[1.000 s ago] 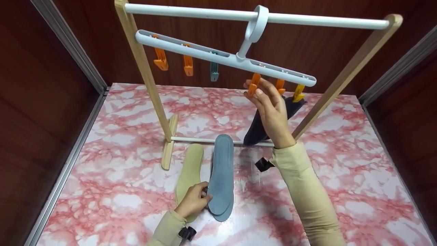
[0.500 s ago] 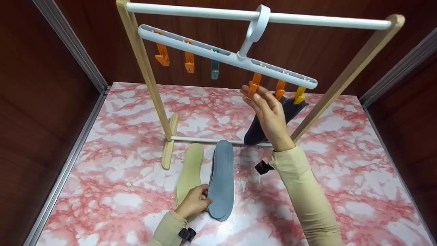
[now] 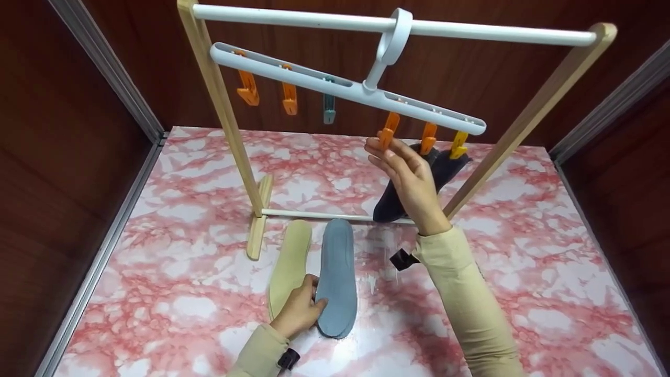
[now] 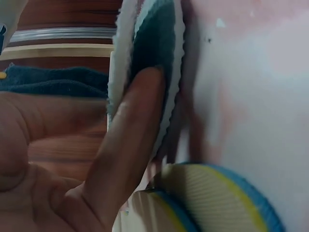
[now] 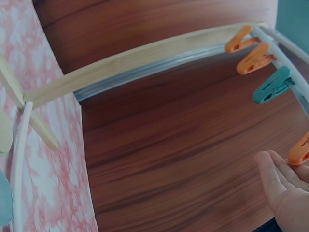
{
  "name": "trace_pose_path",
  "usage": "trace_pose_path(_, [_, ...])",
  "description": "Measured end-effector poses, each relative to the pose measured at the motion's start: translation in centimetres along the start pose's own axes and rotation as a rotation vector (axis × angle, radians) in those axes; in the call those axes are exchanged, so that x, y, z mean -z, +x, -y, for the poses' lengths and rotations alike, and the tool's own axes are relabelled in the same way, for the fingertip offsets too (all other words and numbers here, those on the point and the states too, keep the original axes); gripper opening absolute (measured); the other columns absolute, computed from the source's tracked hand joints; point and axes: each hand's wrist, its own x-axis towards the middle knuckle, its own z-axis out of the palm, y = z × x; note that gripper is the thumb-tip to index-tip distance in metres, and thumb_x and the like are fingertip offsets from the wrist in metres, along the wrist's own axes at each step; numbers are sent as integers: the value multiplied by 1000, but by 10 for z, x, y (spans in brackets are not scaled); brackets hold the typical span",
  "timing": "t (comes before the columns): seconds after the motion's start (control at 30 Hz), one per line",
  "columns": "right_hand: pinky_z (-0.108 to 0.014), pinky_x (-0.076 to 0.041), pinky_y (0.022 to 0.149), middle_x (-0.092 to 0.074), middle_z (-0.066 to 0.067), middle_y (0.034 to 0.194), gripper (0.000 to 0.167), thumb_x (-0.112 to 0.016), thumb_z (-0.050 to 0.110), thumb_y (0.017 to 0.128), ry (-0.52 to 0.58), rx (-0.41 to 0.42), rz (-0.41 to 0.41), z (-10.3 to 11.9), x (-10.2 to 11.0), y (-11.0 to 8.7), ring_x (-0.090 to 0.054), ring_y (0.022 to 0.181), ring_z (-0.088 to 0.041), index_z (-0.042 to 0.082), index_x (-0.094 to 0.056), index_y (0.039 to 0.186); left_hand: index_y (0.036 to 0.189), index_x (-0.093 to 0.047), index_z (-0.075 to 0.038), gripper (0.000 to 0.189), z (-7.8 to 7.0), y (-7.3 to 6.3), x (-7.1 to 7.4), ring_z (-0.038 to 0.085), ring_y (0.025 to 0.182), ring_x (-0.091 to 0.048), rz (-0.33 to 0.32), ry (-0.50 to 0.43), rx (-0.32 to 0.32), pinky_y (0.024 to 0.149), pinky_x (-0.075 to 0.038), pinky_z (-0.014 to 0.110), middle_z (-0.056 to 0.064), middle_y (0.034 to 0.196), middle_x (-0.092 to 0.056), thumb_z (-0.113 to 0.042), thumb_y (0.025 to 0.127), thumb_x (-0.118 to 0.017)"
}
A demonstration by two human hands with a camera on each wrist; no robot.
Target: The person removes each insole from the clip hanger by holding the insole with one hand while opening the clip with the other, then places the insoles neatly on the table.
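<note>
Two blue-grey insoles [image 3: 337, 277] lie stacked on the patterned tabletop. At their left edge, my left hand [image 3: 299, 312] pinches the upper insole, thumb on top. The left wrist view shows one finger [image 4: 133, 130] between the two insoles' pale, fuzzy-edged layers. High on the right, my right hand [image 3: 411, 178] has its fingers extended behind an orange clip [image 3: 388, 131], fingertips right at its lower end. This clip holds nothing. In the right wrist view the fingers look nearly straight beside the orange clip [image 5: 300, 150].
A white clip hanger [image 3: 293, 76] tilts down to the right from the rack's top bar [image 3: 314, 20]. Dark insoles [image 3: 390, 201] hang from its orange and yellow right-hand clips. Yellowish insoles [image 3: 293, 251] lie left of the blue-grey ones. Wooden posts [image 3: 534, 118] flank the hanger.
The upper blue-grey insole has slid back toward the person and settled over the lower one. My right hand has shifted slightly down and left around the orange clip.
</note>
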Motion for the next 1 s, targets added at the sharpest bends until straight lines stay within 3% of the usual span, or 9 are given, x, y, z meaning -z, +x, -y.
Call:
trace_pose_path(0.13, [-40, -42, 105, -63, -17, 122, 39, -45, 4, 99, 11, -6, -8, -1, 0, 0, -59, 117, -27, -11, -44, 135, 117, -43, 7, 38, -2, 0, -3, 34, 88, -66, -46, 88, -69, 77, -52, 43, 26, 98, -67, 4, 83, -62])
trace_pose_path(0.3, [-39, -43, 104, -62, -19, 123, 40, -45, 4, 99, 9, -22, -9, 0, 1, -1, -59, 117, -27, -12, -43, 135, 122, -43, 9, 50, -6, 0, -5, 43, 100, -62, -78, 178, -74, 86, -50, 52, 31, 109, -62, 2, 79, -68])
trace_pose_path(0.53, [-40, -42, 105, -64, -16, 122, 41, -45, 6, 99, -32, -21, -2, 1, 4, -4, -59, 118, -28, -13, -41, 136, 122, -43, 14, 59, -18, -3, -6, 47, 95, -61, -136, 296, -18, 82, -51, 53, 34, 109, -57, 1, 75, -74])
trace_pose_path(1.0, [-38, -45, 102, -66, -15, 118, 39, -47, 9, 100, -39, -69, -18, -2, 7, -5, -62, 112, -27, -9, -47, 134, 122, -43, 17, 56, -15, -5, -7, 45, 84, -63, -113, 373, -26, 73, -53, 51, 32, 104, -57, 4, 76, -71])
